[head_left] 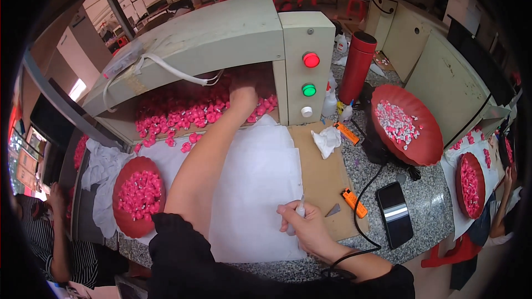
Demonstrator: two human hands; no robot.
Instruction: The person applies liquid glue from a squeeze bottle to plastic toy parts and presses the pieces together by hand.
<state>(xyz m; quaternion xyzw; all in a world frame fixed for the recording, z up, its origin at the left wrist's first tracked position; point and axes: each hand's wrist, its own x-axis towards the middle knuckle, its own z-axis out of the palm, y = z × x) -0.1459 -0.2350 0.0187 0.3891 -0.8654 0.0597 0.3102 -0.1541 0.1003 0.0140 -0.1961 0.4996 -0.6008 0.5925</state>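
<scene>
My left hand point(244, 97) reaches into the opening of a grey-green metal box point(233, 33), among a heap of small glossy pink pieces point(208, 109); its fingers are hidden inside. A small translucent dropper bottle point(300, 210) is gripped in my right hand point(307, 230), nozzle up, above the right edge of the white paper point(252, 188). A few pink pieces have spilled onto the paper at the opening. To the left of my left forearm, a red scalloped bowl point(123, 224) holds many more pink pieces.
Red and green lamps are lit on the box's panel point(299, 77). Right of it stand a red flask point(357, 66), a red bowl point(432, 127) of pink-and-white pieces, a crumpled tissue point(327, 141), two orange tools, and a phone point(394, 213). A black cable crosses the granite. Other people sit at both sides.
</scene>
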